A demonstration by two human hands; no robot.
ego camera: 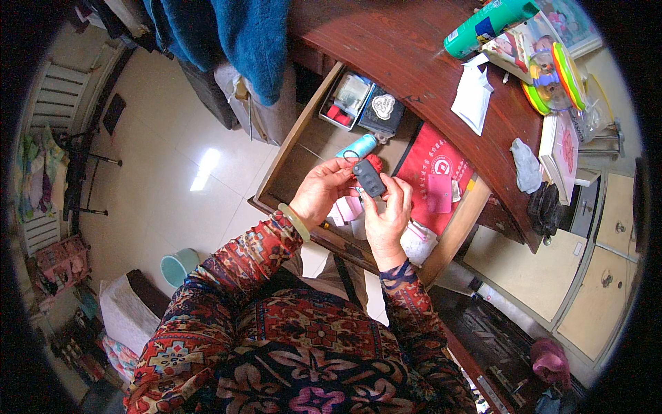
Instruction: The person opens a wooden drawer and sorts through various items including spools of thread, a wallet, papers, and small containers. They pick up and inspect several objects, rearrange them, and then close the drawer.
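Note:
A black car key fob (369, 177) with a metal key ring is held between my two hands above a pulled-out wooden drawer (457, 235). My left hand (323, 189) pinches its ring end, and my right hand (389, 217) grips the lower end by thumb and fingers. Behind the fob, partly hidden, are a ball of red yarn (375, 163) and a light-blue cylinder (362, 146). Farther back in the drawer sit an open box (347, 101) of small items and a black case (382, 109) with a white sticker. A red printed bag (439, 171) lies at the right.
The dark red desk top (372, 46) holds a green can (489, 28), folded white paper (473, 95), a colourful toy (551, 80) and a grey cloth (525, 165). A blue fleece (253, 46) hangs at its left. On the floor stands a pale green bucket (178, 266).

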